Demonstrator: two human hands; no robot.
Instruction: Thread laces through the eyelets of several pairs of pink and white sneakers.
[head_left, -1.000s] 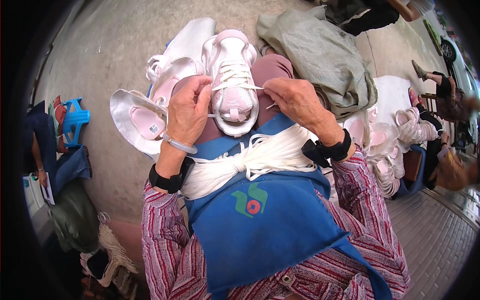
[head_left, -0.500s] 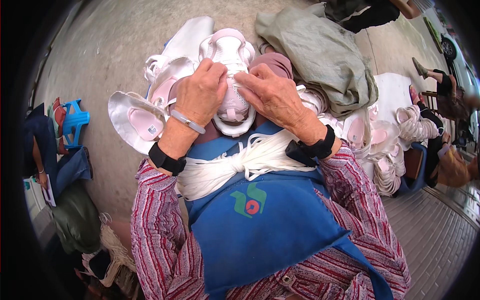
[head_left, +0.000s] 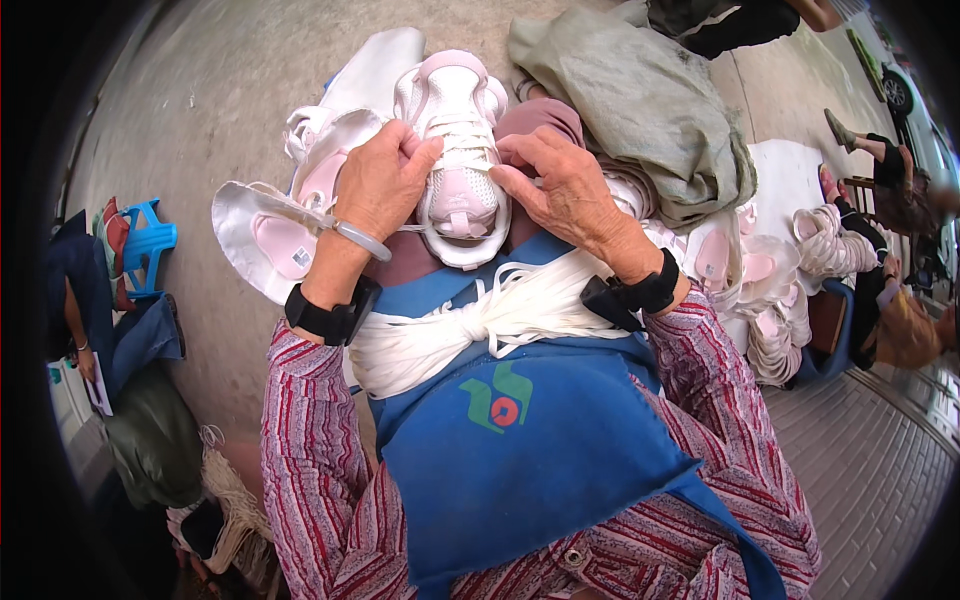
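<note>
Pink-and-white laced sneaker (head_left: 458,150) sits on the person's lap, toe toward them, heel pointing away, on top of a mauve trouser knee (head_left: 540,118) and just above the blue fabric apron (head_left: 520,430). Biggest items around it: grey concrete floor (head_left: 200,120), then the apron with a green-and-red logo, then a crumpled grey-green cloth sack (head_left: 640,100) lying right of the shoe. Red-striped shirt sleeves (head_left: 310,470) come up from the lower edge. Thick bundle of white shoelaces (head_left: 470,320) lies knotted across the apron top, directly under the sneaker. More pink-and-white shoes of the same kind: pile at left (head_left: 290,220) touching the left wrist, another pile at right (head_left: 760,280) near a white sheet. Blue plastic stool (head_left: 148,240) at far left, well apart. Left hand (head_left: 375,185) is curled, fingertips pinched at the lace area on the shoe's left side, with a clear bangle and a black wrist strap (head_left: 325,315) behind it. Right hand (head_left: 565,185) has fingers bent and pressed against the shoe's right side at the eyelets; looks like it grips a lace, but the lace end itself is hidden under the fingers. A thin white lace (head_left: 420,228) runs from the left hand across the toe. Another person's legs (head_left: 870,150) show at far right.
</note>
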